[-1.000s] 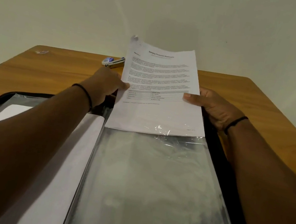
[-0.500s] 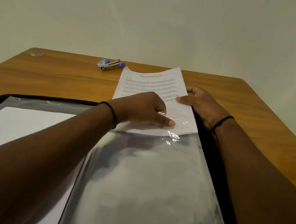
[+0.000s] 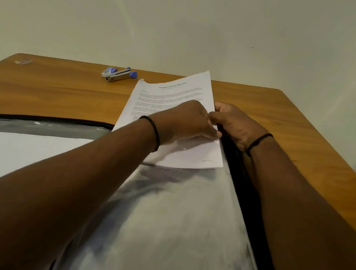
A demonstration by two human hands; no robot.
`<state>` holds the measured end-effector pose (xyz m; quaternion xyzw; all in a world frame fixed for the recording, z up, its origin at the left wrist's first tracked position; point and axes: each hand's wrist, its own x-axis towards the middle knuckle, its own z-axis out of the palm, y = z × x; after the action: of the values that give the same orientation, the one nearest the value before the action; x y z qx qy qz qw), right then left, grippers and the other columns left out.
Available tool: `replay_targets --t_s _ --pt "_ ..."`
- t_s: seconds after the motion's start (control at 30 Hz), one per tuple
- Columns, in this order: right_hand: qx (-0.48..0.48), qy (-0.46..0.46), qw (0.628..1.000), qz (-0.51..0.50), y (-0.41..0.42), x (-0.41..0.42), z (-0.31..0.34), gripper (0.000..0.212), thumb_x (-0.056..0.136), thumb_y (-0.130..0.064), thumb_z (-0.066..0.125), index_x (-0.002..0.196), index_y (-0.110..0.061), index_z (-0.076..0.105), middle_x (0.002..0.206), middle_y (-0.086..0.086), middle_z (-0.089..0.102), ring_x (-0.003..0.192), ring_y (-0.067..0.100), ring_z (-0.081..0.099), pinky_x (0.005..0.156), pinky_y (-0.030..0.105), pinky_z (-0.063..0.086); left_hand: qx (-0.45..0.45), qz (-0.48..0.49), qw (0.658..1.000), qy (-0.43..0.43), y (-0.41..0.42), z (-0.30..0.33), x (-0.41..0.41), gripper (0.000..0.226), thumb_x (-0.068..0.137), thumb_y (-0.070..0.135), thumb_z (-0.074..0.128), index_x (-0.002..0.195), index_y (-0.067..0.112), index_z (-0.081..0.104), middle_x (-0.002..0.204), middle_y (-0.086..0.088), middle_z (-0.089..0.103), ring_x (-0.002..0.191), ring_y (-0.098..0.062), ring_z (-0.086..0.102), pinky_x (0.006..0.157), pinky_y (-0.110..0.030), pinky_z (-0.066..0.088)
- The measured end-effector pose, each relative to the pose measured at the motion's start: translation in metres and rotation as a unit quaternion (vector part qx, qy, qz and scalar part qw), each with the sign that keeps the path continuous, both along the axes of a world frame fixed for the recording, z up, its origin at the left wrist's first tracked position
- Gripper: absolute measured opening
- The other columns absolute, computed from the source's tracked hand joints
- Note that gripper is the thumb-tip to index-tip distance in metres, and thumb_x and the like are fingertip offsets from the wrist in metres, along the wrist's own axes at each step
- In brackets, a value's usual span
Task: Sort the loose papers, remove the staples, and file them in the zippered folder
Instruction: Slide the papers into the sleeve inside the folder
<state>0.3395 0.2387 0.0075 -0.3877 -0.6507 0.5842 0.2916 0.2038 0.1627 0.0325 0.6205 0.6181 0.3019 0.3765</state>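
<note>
Clear plastic sleeve now covers the sheet's lower end, slid deeper than a second ago. The left hand has crossed over, pinching the sleeve's mouth; the right hand grips the sheet's edge beside it. Filing is underway.

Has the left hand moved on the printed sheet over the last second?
Yes. The left hand has crossed from the sheet's left edge to its right edge, away from the stapler, and now meets the right hand.
</note>
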Motion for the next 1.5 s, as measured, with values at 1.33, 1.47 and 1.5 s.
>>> replay_targets --t_s 1.33,1.47,1.5 --pt "0.027 -0.037 0.999 -0.016 0.007 0.004 -0.003 0.028 0.09 -0.007 0.054 0.114 0.004 0.063 0.1 0.013 0.071 0.07 0.019 0.057 0.047 0.021 0.041 0.017 -0.011 0.998 0.062 -0.02 -0.008 -0.09 0.015 0.081 0.013 0.081 0.09 0.002 0.077 0.087 -0.002 0.075 0.076 -0.001 0.061 0.072 -0.015 0.046" --pt "0.038 -0.027 0.994 -0.096 0.008 -0.005 -0.008 0.026 0.094 -0.009 0.061 0.12 -0.01 0.061 0.104 0.014 0.075 0.091 0.033 0.069 0.089 0.057 0.052 0.052 -0.018 0.996 0.068 -0.023 -0.008 -0.089 0.008 0.081 0.012 0.082 0.084 0.006 0.076 0.08 0.002 0.073 0.072 0.003 0.06 0.071 -0.011 0.048" --pt "0.047 -0.026 0.993 -0.103 0.008 -0.006 -0.009 0.028 0.094 -0.005 0.06 0.121 -0.011 0.061 0.101 0.011 0.075 0.09 0.032 0.07 0.088 0.057 0.052 0.058 -0.019 0.996 0.072 -0.024 -0.008 -0.088 0.008 0.081 0.012 0.082 0.083 0.008 0.076 0.084 0.001 0.074 0.078 0.001 0.061 0.076 -0.014 0.048"
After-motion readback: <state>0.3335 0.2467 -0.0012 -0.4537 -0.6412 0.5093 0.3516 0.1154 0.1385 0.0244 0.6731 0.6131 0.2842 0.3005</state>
